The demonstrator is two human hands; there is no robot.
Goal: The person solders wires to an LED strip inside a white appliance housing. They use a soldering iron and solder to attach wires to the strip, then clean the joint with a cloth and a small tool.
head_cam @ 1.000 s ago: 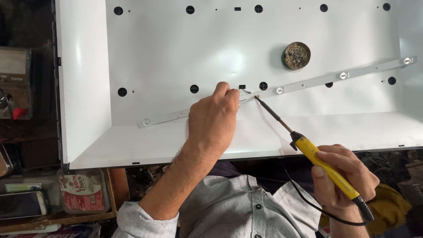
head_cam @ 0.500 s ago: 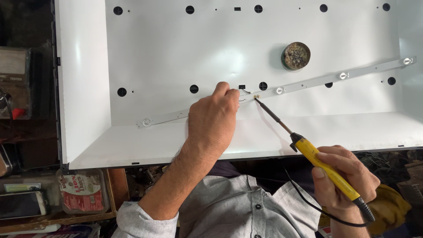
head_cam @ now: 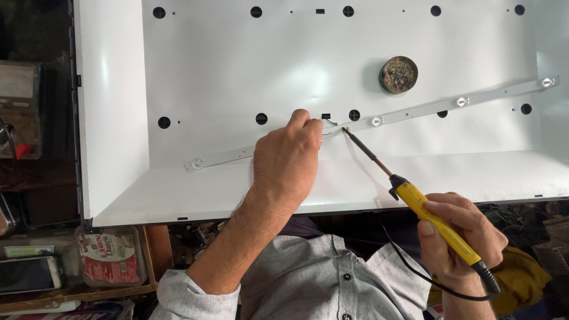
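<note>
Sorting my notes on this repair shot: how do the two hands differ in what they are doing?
The left hand lies knuckles-up on the white metal panel, fingertips at the thin wire by the long grey strip; the right hand stays off the panel, gripping the yellow-handled soldering iron. Both work toward the same spot on the strip.

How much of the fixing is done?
Done: the long strip already lies across the white panel. In hand: the right hand touches the yellow soldering iron tip to the strip beside the left hand. Left: I can't tell if the joint is finished.
</note>
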